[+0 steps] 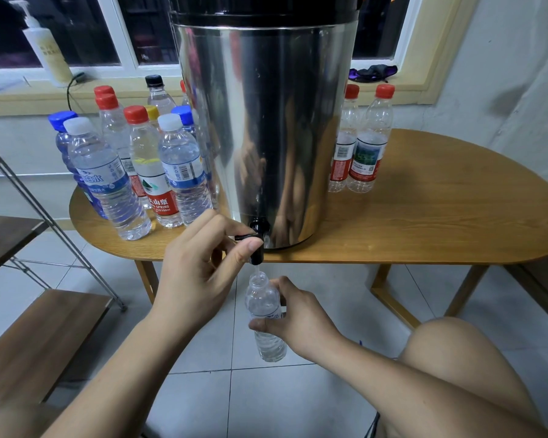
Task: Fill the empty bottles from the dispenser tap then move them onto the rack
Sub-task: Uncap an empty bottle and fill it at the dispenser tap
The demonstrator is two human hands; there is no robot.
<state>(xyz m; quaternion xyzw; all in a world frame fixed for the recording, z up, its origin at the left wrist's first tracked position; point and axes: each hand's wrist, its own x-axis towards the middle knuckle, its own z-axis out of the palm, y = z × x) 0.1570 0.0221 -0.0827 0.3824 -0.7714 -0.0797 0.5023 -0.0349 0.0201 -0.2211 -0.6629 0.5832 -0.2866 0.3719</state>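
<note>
- Now pinching the lever of the black tap (257, 240) between thumb and forefinger of the left hand (203, 267); other fingers loosely curled beside it
- Gripping an uncapped clear bottle (266, 317) with the right hand (295, 324), fingers and thumb wrapped round its middle; held upright just under the spout, below the table edge and above the tiled floor; mouth directly beneath a thin stream of water; partly filled, level hard to tell
- Tap set low on the front of a tall steel dispenser (266, 121), itself standing near the front edge of a wooden table (424, 222)
- Left of the dispenser, a tight cluster of capped bottles (140, 172) with water inside; caps red, blue, white, yellow and black
- Right of it, two red-capped bottles (361, 143) side by side, seemingly empty
- At far left, a rack (45, 336) with wooden shelves and a metal frame
- On the window sill behind, a white pump bottle (46, 49) and a dark purple cloth (374, 72)
</note>
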